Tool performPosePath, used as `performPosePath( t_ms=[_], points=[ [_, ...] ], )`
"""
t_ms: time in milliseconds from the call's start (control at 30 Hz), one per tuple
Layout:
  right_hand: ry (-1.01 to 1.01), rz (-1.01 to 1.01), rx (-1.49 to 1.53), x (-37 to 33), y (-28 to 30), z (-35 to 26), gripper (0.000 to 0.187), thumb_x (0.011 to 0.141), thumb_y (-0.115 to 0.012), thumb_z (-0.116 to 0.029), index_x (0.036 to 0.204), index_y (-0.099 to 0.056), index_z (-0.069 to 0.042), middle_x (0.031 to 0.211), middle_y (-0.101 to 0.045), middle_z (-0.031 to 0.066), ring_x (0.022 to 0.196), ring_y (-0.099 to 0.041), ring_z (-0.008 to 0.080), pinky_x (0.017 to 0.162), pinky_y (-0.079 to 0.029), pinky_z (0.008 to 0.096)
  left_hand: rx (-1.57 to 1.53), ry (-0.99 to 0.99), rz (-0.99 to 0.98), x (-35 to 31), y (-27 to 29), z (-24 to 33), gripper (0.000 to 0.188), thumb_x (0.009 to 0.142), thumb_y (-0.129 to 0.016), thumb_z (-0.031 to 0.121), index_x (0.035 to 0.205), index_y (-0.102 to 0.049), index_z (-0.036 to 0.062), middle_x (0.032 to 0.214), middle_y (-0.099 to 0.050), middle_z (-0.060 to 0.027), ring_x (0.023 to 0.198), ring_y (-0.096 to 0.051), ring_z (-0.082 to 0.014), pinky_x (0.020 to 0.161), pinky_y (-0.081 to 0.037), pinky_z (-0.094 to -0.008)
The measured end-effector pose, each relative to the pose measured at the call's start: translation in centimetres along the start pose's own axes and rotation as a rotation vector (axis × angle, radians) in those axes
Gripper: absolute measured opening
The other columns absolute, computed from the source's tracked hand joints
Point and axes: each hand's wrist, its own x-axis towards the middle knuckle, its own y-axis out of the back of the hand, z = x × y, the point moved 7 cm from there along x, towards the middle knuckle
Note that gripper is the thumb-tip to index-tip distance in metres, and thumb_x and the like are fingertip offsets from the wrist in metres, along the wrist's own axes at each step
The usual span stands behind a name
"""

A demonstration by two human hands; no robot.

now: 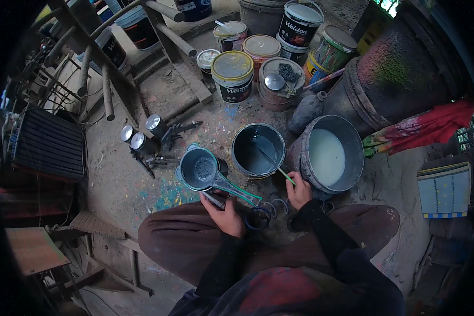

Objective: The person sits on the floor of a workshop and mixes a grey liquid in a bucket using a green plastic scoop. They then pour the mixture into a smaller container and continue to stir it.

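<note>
My left hand (228, 218) is closed round a dark metal piece below a grey plastic strainer (186, 174) with a green edge and a long handle. The strainer sits over a dark cup, with bubbly liquid showing in its bowl. What exactly the fingers grip is mostly hidden; it could be part of a spray gun. My right hand (299, 193) pinches a thin green-handled stick (285, 176), its far end dipping into dark liquid in a round paint bucket (282, 141). Right of that bucket stands a larger grey pail (357, 167) holding cloudy whitish liquid.
Several spray guns with silver-lidded cups (154, 123) lie on the paint-spotted floor at left. Paint buckets (233, 79) crowd the back. A big dark drum (405, 79), a red cloth (426, 129) and a grey jug (306, 111) stand at right. A wooden frame (179, 73) rises behind.
</note>
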Motion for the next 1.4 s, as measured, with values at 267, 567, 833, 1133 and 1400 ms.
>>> performPosePath(
  t_ms=[267, 567, 833, 1133, 1400],
  points=[
    [0.034, 0.034, 0.031, 0.5, 0.1, -0.8, 0.014, 0.086, -0.054, -0.012, 0.098, -0.049, -0.004, 0.072, -0.059, 0.0166, 0.066, -0.060, 0.0344, 0.056, -0.044, 0.0393, 0.077, -0.028, 0.000, 0.1, 0.2, 0.0, 0.074, 0.073, -0.058, -0.006, 0.137, -0.021, 0.0019, 0.114, -0.043, -0.0077, 0.101, -0.044, -0.0161, 0.088, -0.037, -0.0278],
    [0.005, 0.005, -0.028, 0.3, -0.1, 0.1, 0.014, 0.087, -0.053, -0.012, 0.098, -0.050, -0.004, 0.071, -0.059, 0.0157, 0.067, -0.060, 0.0342, 0.057, -0.044, 0.0394, 0.053, -0.013, -0.011, -0.2, -0.1, 0.1, 0.075, 0.073, -0.058, -0.006, 0.137, -0.021, 0.0022, 0.113, -0.044, -0.0079, 0.101, -0.044, -0.0160, 0.087, -0.037, -0.0265],
    [0.009, -0.010, -0.026, 0.6, -0.1, -0.7, 0.015, 0.087, -0.053, -0.015, 0.098, -0.050, -0.005, 0.073, -0.060, 0.0157, 0.067, -0.060, 0.0353, 0.057, -0.044, 0.0419, 0.059, -0.034, 0.007, -0.1, 0.0, 0.1, 0.075, 0.073, -0.058, -0.006, 0.137, -0.021, 0.0022, 0.113, -0.044, -0.0074, 0.100, -0.045, -0.0160, 0.086, -0.037, -0.0262],
    [-0.021, 0.004, 0.040, 0.0, 0.7, -1.3, 0.015, 0.087, -0.052, -0.015, 0.099, -0.050, -0.006, 0.071, -0.060, 0.0156, 0.065, -0.060, 0.0356, 0.056, -0.044, 0.0426, 0.106, -0.023, -0.027, -0.7, -0.5, 0.6, 0.067, 0.078, -0.048, -0.005, 0.139, -0.021, 0.0019, 0.125, -0.040, -0.0086, 0.107, -0.043, -0.0182, 0.092, -0.034, -0.0272],
    [-0.021, -0.058, -0.009, 0.4, 0.0, -0.6, 0.015, 0.085, -0.052, -0.012, 0.099, -0.048, -0.008, 0.073, -0.060, 0.0185, 0.071, -0.058, 0.0407, 0.058, -0.043, 0.0475, 0.134, -0.003, -0.042, -0.4, -0.1, -0.3, 0.069, 0.079, -0.048, -0.005, 0.141, -0.017, 0.0028, 0.130, -0.037, -0.0095, 0.112, -0.041, -0.0189, 0.095, -0.034, -0.0283]
  ],
)
